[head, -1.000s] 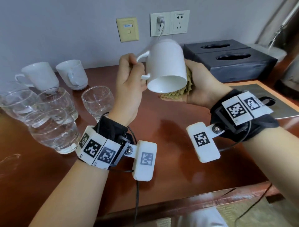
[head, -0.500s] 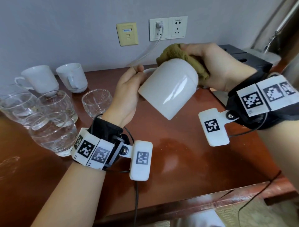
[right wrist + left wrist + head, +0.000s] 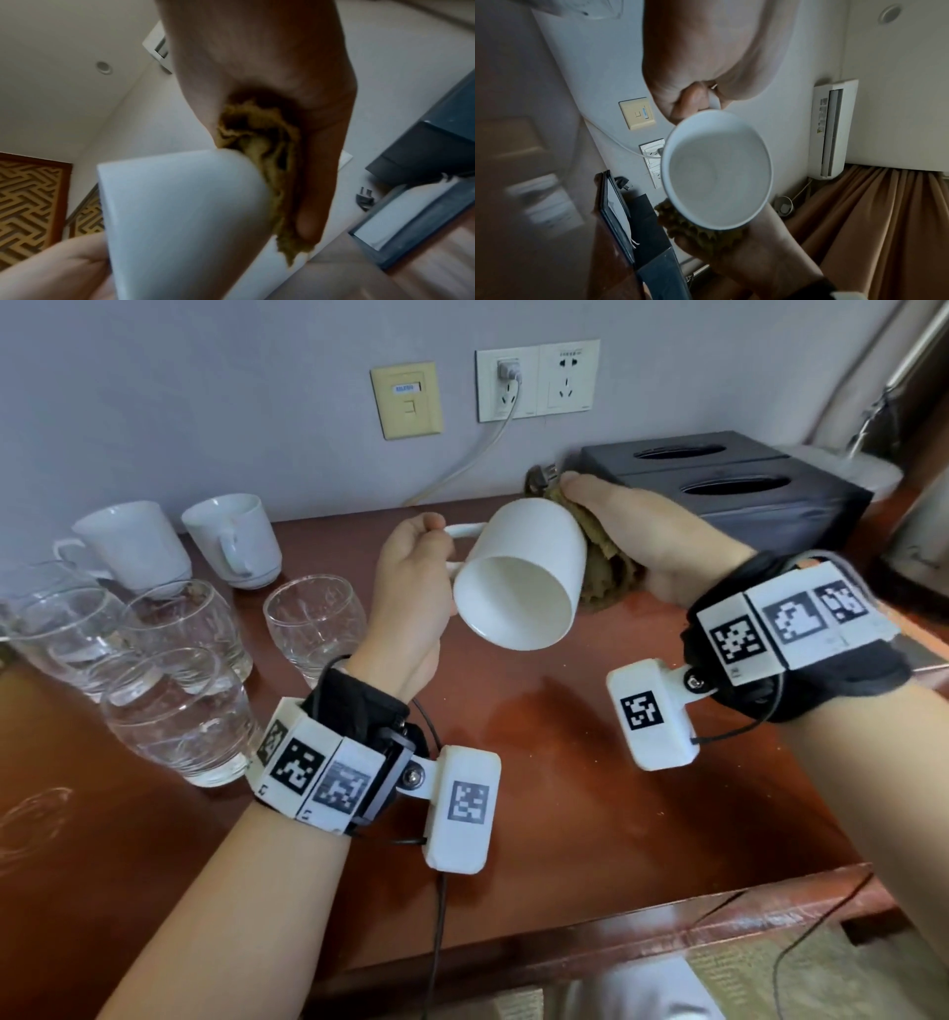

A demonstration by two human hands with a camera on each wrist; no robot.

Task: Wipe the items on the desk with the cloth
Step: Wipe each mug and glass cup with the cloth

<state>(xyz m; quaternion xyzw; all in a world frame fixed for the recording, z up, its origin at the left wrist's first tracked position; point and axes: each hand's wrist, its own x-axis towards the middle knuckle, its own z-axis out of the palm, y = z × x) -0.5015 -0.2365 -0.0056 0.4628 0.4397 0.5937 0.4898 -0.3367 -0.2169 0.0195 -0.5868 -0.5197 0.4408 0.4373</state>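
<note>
My left hand [image 3: 416, 572] grips the handle of a white mug [image 3: 529, 567], held on its side above the desk with its mouth toward me. The left wrist view looks straight into the empty mug [image 3: 717, 174]. My right hand [image 3: 642, 531] holds a bunched olive-brown cloth [image 3: 606, 572] against the mug's base and right side. In the right wrist view the cloth [image 3: 259, 146] is squeezed between palm and mug [image 3: 180, 213]. Two more white mugs [image 3: 131, 546] stand at the back left.
Several clear glasses [image 3: 174, 711] crowd the desk's left side. A black tissue box [image 3: 729, 480] sits at the back right, with a loose plug [image 3: 542, 477] beside it. A white cable [image 3: 462, 464] runs from the wall socket. The wooden desk [image 3: 539, 788] ends in a front edge near me.
The mug has turned from base-toward-me to mouth-toward-me and dropped lower. My right hand moved the cloth from over the mug's top down to its base and right side.
</note>
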